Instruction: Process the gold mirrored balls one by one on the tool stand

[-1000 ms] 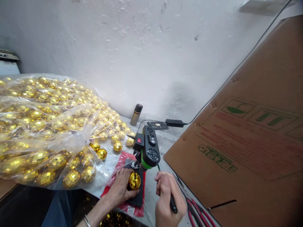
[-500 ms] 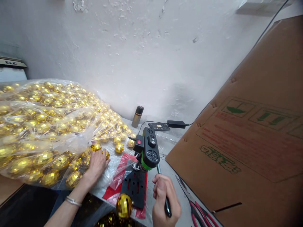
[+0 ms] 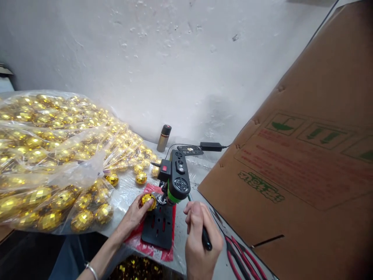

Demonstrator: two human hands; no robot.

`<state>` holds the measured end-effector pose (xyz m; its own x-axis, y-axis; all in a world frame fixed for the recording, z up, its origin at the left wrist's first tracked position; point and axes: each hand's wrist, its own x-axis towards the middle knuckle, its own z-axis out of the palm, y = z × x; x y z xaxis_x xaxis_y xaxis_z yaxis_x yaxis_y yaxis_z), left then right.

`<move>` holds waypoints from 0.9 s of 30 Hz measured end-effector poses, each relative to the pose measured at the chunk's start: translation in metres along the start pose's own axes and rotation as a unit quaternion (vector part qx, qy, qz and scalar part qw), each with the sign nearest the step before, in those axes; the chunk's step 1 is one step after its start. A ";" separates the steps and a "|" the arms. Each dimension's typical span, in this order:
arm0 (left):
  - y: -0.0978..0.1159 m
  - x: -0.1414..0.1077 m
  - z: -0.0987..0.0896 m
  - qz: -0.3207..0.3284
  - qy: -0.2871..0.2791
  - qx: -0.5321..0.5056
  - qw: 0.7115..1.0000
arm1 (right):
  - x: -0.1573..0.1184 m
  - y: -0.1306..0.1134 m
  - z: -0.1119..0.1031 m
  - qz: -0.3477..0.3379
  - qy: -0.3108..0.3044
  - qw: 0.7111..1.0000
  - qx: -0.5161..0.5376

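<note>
A gold mirrored ball [image 3: 149, 202] is held in my left hand [image 3: 136, 213], beside the spindle of a small black and green drill press [image 3: 178, 177]. The press stands on a black slotted base plate [image 3: 158, 229]. My right hand [image 3: 202, 237] is closed around the black-ended lever [image 3: 206, 239] at the right of the press. Left of the press lie loose gold balls, one [image 3: 141, 178] near the motor and another [image 3: 112, 179] by the bag's knot.
A large clear bag of gold balls [image 3: 58, 144] fills the left. Behind the press are a spray can [image 3: 164, 138], a phone [image 3: 190, 150] and a black adapter [image 3: 211, 146]. Red-handled pliers [image 3: 244, 258] lie by a big carton [image 3: 291, 163]. More gold balls [image 3: 135, 268] sit below the table edge.
My left hand has moved right from the bag to the press with a ball in it. The gold ball at the front of the base plate is gone from there. The view has shifted slightly.
</note>
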<state>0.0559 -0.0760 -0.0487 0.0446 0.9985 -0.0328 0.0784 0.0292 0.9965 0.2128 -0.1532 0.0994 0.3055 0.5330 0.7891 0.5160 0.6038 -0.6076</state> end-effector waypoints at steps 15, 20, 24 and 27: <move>-0.022 -0.023 0.010 0.157 -0.091 0.205 0.962 | -0.009 0.008 -0.003 -0.027 -0.022 0.999 0.006; -0.016 -0.024 0.011 0.158 -0.117 0.229 0.953 | -0.011 0.009 -0.005 -0.026 -0.027 0.999 0.009; -0.007 -0.015 0.020 0.160 -0.117 0.254 0.947 | -0.009 0.007 -0.006 -0.038 -0.033 0.999 0.006; -0.008 -0.014 0.030 0.159 -0.085 0.270 0.946 | -0.009 0.007 -0.007 -0.039 -0.038 0.998 0.010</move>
<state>0.0843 -0.0921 -0.0587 0.3069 0.9295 0.2045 0.5294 -0.3453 0.7749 0.2195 -0.1582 0.0888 0.2033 0.5263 0.8257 0.5194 0.6569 -0.5466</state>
